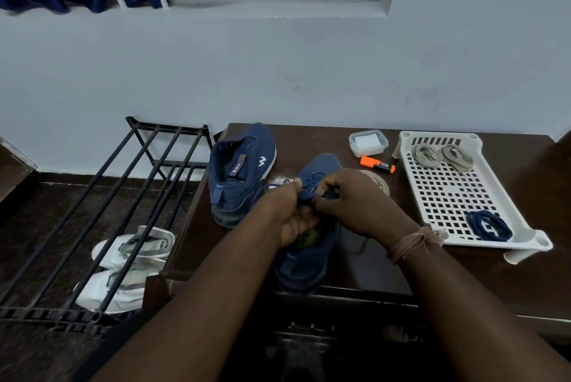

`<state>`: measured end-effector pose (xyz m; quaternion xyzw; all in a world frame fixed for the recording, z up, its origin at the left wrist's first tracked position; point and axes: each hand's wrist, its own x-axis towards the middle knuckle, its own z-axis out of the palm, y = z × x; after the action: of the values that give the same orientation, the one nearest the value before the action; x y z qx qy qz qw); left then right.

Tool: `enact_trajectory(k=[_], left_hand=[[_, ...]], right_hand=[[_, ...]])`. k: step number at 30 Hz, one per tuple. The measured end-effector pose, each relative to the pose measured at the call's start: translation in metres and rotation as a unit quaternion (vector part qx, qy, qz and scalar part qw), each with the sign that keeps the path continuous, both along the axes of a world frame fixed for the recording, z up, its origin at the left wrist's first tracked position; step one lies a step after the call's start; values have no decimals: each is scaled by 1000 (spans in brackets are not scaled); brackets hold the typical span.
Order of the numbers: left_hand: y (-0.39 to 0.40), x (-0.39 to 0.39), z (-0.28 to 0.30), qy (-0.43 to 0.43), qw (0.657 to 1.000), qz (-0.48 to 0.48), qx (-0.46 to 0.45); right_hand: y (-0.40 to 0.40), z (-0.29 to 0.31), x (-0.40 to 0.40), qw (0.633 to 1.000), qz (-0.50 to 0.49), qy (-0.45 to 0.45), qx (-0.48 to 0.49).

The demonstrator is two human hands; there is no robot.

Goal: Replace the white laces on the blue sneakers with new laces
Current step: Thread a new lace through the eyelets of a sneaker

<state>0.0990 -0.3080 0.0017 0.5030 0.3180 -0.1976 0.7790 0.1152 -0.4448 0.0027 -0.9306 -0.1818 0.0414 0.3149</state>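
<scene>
Two blue sneakers stand on the dark table [482,282]. The near sneaker [309,261] points away from me, toe toward the wall. My left hand [289,214] grips its lacing area from the left. My right hand [355,199] pinches a dark blue lace [329,194] over the eyelets. The second sneaker [239,171] stands to the left, heel toward me. In the white perforated tray [448,193] at right lie two coiled pale laces [441,156] at the far end and a coiled blue lace [488,225] at the near end.
A small lidded clear box [368,142] and an orange marker [377,164] lie between the sneakers and the tray. A roll of tape [379,184] sits behind my right hand. A black metal shoe rack [123,196] stands left, with white sneakers [129,267] beneath it.
</scene>
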Motion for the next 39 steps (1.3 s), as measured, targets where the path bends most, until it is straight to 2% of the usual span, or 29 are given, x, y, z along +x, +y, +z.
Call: enact_trajectory(k=[3,5,8,10,13,16,18,20,22,25,30,39], left_hand=[[3,2,-5,6,1000,6,8],[3,3,-7,9,1000,3,15],[-1,2,-10,7,1000,-4,30],[-4,2,-13,-6,999,-10,39],[-4,3,-15,-16,999,-21,48],[-5,2,-15,-8,999,-24,45],[-5,3,-14,2,999,-27,39],[-2,3,-12,13,999,-31,28],[1,5,-12,23,999,-27,14],[2,5,-12,24,999,-30,11],[0,2,-11,18,999,-41,25],[2,3,-11,16,998,-51,32]], right_hand=[[-2,2,2,995,-14,95,35],[-2,8,5,977,-58,142,149],[12,20,7,910,-85,190,358],[27,18,3,888,-91,208,399],[35,0,1,921,-167,154,318],[23,-11,7,968,-225,23,108],[19,-11,4,971,-237,-3,8],[18,-13,1,970,-239,-29,-39],[20,-15,0,970,-234,-44,-57],[21,-17,2,974,-223,-25,-29],[14,-15,1,976,-215,-8,-36],[13,-17,4,976,-187,-30,-109]])
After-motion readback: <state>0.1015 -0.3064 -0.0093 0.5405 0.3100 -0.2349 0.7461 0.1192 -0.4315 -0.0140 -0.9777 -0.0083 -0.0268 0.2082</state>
